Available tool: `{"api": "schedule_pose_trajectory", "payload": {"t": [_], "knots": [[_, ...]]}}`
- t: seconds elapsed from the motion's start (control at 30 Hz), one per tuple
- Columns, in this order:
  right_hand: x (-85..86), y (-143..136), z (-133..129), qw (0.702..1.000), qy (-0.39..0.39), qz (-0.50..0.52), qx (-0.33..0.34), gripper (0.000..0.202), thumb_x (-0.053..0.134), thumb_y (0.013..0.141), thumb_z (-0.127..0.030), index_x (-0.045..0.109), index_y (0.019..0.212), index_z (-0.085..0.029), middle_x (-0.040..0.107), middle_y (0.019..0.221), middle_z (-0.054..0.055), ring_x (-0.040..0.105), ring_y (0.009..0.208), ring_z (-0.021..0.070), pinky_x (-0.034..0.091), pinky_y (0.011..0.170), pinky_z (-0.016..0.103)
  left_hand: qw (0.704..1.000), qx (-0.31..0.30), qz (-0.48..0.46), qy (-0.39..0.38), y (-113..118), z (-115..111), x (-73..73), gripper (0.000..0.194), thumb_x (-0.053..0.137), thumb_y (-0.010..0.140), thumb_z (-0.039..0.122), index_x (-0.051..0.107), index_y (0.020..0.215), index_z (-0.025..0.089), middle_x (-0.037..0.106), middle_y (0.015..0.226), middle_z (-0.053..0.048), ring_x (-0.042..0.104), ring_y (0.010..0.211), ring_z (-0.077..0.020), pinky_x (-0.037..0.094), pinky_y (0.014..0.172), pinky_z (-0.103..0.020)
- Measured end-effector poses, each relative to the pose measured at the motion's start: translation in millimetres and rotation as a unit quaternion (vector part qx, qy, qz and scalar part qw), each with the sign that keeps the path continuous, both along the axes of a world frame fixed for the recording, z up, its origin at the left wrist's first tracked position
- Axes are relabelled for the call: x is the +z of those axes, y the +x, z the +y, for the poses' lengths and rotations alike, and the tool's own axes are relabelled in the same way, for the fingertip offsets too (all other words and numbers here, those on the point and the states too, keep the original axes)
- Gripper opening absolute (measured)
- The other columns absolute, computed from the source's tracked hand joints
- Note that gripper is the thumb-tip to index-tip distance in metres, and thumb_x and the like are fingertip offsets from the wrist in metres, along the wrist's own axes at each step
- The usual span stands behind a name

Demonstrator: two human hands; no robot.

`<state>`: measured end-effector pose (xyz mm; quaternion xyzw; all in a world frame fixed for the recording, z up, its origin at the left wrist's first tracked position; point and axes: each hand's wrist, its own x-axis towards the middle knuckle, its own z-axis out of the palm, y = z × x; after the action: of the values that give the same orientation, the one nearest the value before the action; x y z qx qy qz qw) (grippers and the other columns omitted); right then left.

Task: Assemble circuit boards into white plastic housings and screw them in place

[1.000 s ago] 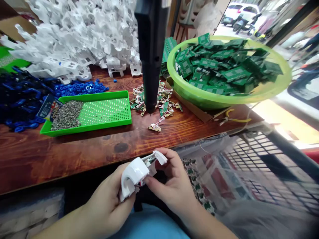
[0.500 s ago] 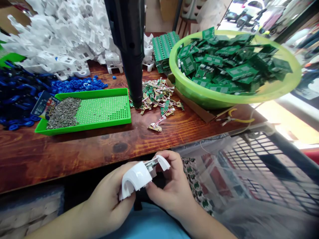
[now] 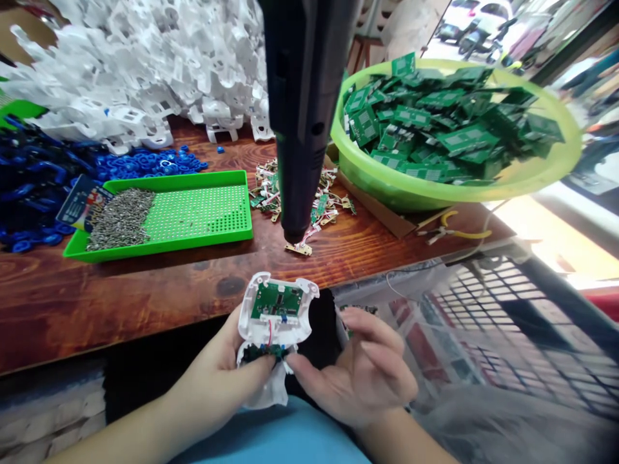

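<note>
My left hand [image 3: 225, 367] is closed around a white plastic housing [image 3: 248, 322], its thumb pressed on the lower part. The housing's inside faces up. A green circuit board [image 3: 278, 299] is set in its upper section, with a red wire running down to a dark strip of parts in the lower section. My right hand [image 3: 370, 370] is open at the housing's right side, fingers apart and slightly blurred. Its thumb tip is by the lower right edge; whether it touches I cannot tell. Above the table edge hangs a black powered screwdriver [image 3: 304, 129], tip downward.
A green tray [image 3: 203, 241] of small screws sits on the wooden table [image 3: 159, 290]. Behind are white housings [image 3: 145, 71] and blue parts [image 3: 155, 162]. Small wired boards [image 3: 333, 206] lie near a yellow-green basin [image 3: 387, 193] of circuit boards. Yellow-handled pliers [image 3: 464, 233] and a dark crate [image 3: 507, 322] are at right.
The housing has turned from its outer shell to its inside with the board. My right hand has released it and opened to the right. The screwdriver has swung right and nearer.
</note>
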<state>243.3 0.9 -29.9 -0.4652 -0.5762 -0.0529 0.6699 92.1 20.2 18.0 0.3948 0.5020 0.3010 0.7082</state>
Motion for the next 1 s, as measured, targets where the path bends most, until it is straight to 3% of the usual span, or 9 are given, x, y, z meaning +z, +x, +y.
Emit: {"api": "schedule_pose_trajectory", "payload": {"t": [0.1, 0.17, 0.43, 0.53, 0.6, 0.67, 0.77, 0.87, 1.0], "knots": [[0.1, -2.3, 5.7, 0.992, 0.084, -0.018, -0.093, 0.048, 0.075, 0.069, -0.037, 0.043, 0.104, -0.030, 0.044, 0.087, 0.002, 0.044, 0.068, 0.0162, 0.049, 0.060, 0.036, 1.000, -0.003, 0.004, -0.013, 2.1, 0.8, 0.4, 0.054, 0.070, 0.071, 0.020, 0.051, 0.122, 0.023, 0.070, 0.109, -0.002, 0.063, 0.103, -0.0205, 0.050, 0.088, -0.027], [-1.5, -2.4, 7.0, 0.985, 0.105, -0.041, -0.132, 0.044, 0.076, 0.067, -0.038, 0.040, 0.093, -0.031, 0.042, 0.082, 0.001, 0.042, 0.064, 0.0155, 0.048, 0.055, 0.035, 1.000, -0.010, 0.014, -0.010, 2.3, 0.5, -0.2, 0.056, 0.069, 0.073, 0.021, 0.049, 0.125, 0.023, 0.070, 0.109, -0.002, 0.065, 0.101, -0.0198, 0.051, 0.087, -0.027], [-13.2, 3.0, 2.7, 0.988, 0.106, -0.041, -0.102, 0.046, 0.076, 0.065, -0.031, 0.037, 0.089, -0.030, 0.040, 0.086, 0.001, 0.043, 0.069, 0.0168, 0.047, 0.061, 0.036, 0.999, -0.027, 0.026, 0.018, 4.1, -1.3, -0.8, 0.060, 0.064, 0.076, 0.019, 0.042, 0.131, 0.023, 0.065, 0.120, -0.003, 0.060, 0.110, -0.0195, 0.047, 0.094, -0.028], [-17.2, 10.3, -5.3, 0.998, -0.033, 0.050, -0.003, 0.044, 0.069, 0.072, -0.028, 0.039, 0.104, -0.032, 0.040, 0.094, 0.003, 0.046, 0.085, 0.0195, 0.047, 0.077, 0.041, 0.997, -0.056, 0.030, 0.037, 4.0, -1.4, -3.4, 0.061, 0.062, 0.078, 0.020, 0.037, 0.133, 0.024, 0.062, 0.124, -0.005, 0.061, 0.108, -0.0192, 0.048, 0.092, -0.028], [-18.5, 15.5, -13.1, 0.976, -0.174, 0.098, 0.087, 0.043, 0.061, 0.080, -0.030, 0.037, 0.115, -0.030, 0.041, 0.102, 0.005, 0.048, 0.095, 0.0201, 0.046, 0.084, 0.042, 0.991, -0.105, 0.045, 0.066, 3.4, -2.5, -7.0, 0.059, 0.059, 0.081, 0.020, 0.033, 0.133, 0.026, 0.062, 0.122, -0.005, 0.062, 0.103, -0.0183, 0.050, 0.087, -0.028], [-18.1, 18.7, -20.7, 0.944, -0.264, 0.116, 0.158, 0.040, 0.051, 0.087, -0.038, 0.038, 0.122, -0.024, 0.048, 0.106, 0.008, 0.054, 0.094, 0.0187, 0.050, 0.081, 0.038, 0.977, -0.143, 0.086, 0.130, 3.8, -4.7, -11.9, 0.058, 0.057, 0.082, 0.020, 0.030, 0.133, 0.027, 0.060, 0.123, -0.008, 0.061, 0.106, -0.0200, 0.050, 0.089, -0.030], [-16.4, 19.7, -28.4, 0.870, -0.356, 0.177, 0.290, 0.059, 0.052, 0.083, -0.057, 0.037, 0.127, -0.020, 0.057, 0.110, 0.011, 0.060, 0.094, 0.0185, 0.053, 0.080, 0.034, 0.937, -0.193, 0.154, 0.247, 9.0, -8.3, -19.9, 0.064, 0.053, 0.083, 0.019, 0.020, 0.138, 0.023, 0.056, 0.126, -0.014, 0.058, 0.111, -0.0240, 0.048, 0.094, -0.037], [-16.1, 21.9, -31.6, 0.815, -0.390, 0.255, 0.345, 0.075, 0.070, 0.072, -0.048, 0.031, 0.131, -0.022, 0.054, 0.122, 0.011, 0.057, 0.107, 0.0211, 0.048, 0.093, 0.038, 0.871, -0.290, 0.192, 0.347, 19.1, -6.8, -22.1, 0.080, 0.050, 0.080, 0.019, 0.002, 0.145, 0.019, 0.045, 0.137, -0.021, 0.051, 0.122, -0.0300, 0.046, 0.098, -0.044], [-19.6, 35.2, -33.7, 0.856, -0.367, 0.227, 0.284, 0.073, 0.071, 0.069, -0.022, 0.030, 0.130, -0.024, 0.058, 0.114, 0.007, 0.060, 0.099, 0.0176, 0.051, 0.084, 0.032, 0.742, -0.459, 0.270, 0.406, 36.2, 10.8, -7.1, 0.099, 0.054, 0.080, 0.022, -0.022, 0.143, 0.014, 0.025, 0.150, -0.025, 0.029, 0.137, -0.0334, 0.038, 0.106, -0.047]]}}
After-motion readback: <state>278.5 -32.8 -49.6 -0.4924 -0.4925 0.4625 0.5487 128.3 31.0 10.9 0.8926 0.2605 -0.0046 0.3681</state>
